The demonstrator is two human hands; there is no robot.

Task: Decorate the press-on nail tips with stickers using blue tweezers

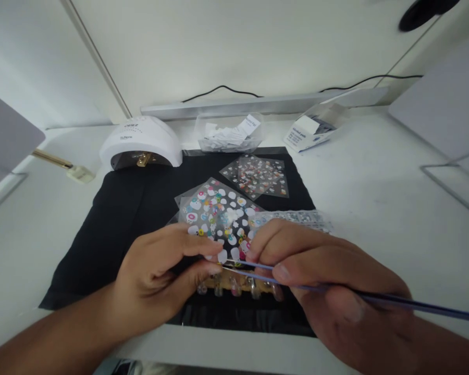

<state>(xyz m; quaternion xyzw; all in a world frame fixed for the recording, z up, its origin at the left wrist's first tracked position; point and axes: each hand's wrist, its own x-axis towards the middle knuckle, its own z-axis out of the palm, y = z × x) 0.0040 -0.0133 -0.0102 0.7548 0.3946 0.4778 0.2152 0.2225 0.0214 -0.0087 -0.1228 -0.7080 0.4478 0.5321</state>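
My right hand (332, 281) grips a pair of slim blue-purple tweezers (308, 287), their tips pointing left. Those tips meet the fingertips of my left hand (160, 271), where thumb and index finger close on something too small to make out. Just behind the fingers lie clear sticker sheets (207, 203) with white, pink, yellow and blue figures. Below the tweezers, a row of clear nail tips (235, 286) sits along a tan strip, partly covered by my hands. A clear case of small gems (297, 217) shows behind my right hand.
A black cloth (113, 229) covers the middle of the white table. At the back stand a white nail lamp (143, 138), a clear tub of white packets (230, 136) and an open alcohol-pad box (310, 130). More sticker sheets (263, 177) lie behind. A gold-handled bottle (80, 173) is at left.
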